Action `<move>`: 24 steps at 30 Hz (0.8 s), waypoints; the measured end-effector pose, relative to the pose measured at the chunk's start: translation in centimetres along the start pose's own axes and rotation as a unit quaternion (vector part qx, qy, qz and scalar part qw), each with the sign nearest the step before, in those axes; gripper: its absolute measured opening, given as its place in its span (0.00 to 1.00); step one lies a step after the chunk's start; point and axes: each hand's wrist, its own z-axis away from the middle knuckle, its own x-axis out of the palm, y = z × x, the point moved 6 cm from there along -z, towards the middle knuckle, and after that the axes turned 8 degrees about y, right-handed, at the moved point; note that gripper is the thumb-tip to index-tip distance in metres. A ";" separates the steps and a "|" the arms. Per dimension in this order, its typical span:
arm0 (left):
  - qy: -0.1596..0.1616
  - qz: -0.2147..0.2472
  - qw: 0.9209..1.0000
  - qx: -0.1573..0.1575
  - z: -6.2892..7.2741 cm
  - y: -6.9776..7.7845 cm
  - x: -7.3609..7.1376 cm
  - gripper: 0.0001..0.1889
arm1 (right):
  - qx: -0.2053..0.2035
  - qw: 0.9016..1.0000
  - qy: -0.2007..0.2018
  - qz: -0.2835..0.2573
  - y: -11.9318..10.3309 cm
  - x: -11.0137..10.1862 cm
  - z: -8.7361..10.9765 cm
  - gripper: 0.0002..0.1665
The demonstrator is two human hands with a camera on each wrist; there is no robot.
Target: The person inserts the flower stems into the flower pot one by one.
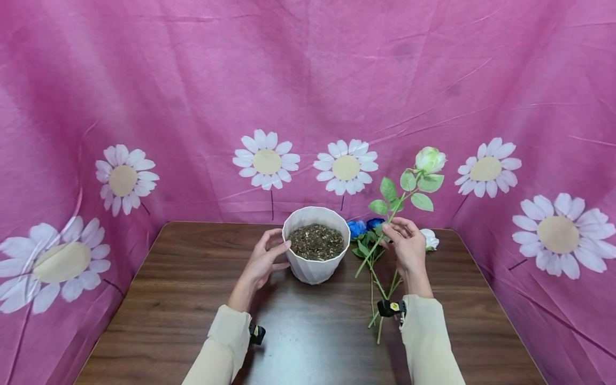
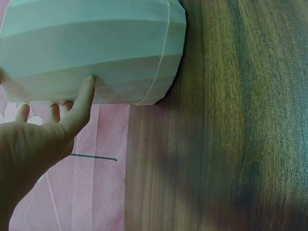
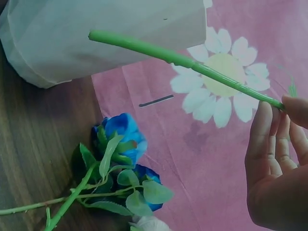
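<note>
A white faceted flowerpot [image 1: 315,271] stands upright on the table, filled with dark soil [image 1: 316,241]. At its left side, my left hand [image 1: 262,259] touches the pot with spread fingers. In the left wrist view, fingertips [image 2: 90,83] rest against the pot's wall [image 2: 86,48]. To the right of the pot, my right hand [image 1: 408,248] pinches the stem of a pale green-white rose [image 1: 430,160] between thumb and fingers. The rose leans up and right, leaves above the hand. In the right wrist view, the bare lower stem [image 3: 192,65] points toward the pot.
Several flowers lie right of the pot: blue roses [image 1: 356,229] and a white rose [image 1: 430,239], their stems [image 1: 378,283] crossing toward the table's front. Behind the wooden table [image 1: 183,299] hangs a pink cloth [image 1: 202,107] printed with daisies.
</note>
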 end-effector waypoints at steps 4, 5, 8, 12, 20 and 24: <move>0.000 0.002 1.000 -0.001 0.0 0.0 0.1 0.27 | -0.005 1.000 0.008 -0.007 -0.4 0.2 -0.1 0.13; 0.000 0.002 1.000 -0.001 0.0 0.0 0.1 0.27 | -0.005 1.000 0.009 -0.012 -0.6 0.3 -0.1 0.13; 0.003 0.002 1.000 0.000 0.0 0.0 0.0 0.27 | -0.016 1.000 0.012 -0.018 -1.2 0.5 0.0 0.12; 0.003 -0.001 1.000 0.002 0.0 0.0 -0.1 0.28 | -0.030 0.999 0.008 -0.033 -2.1 1.0 -0.1 0.12; -0.001 0.001 1.000 -0.001 -0.1 0.0 0.0 0.28 | -0.038 0.996 0.008 -0.083 -3.9 2.1 -0.3 0.13; 0.000 -0.001 1.000 -0.002 0.0 0.0 0.1 0.28 | -0.045 0.994 0.007 -0.098 -4.7 2.6 -0.4 0.12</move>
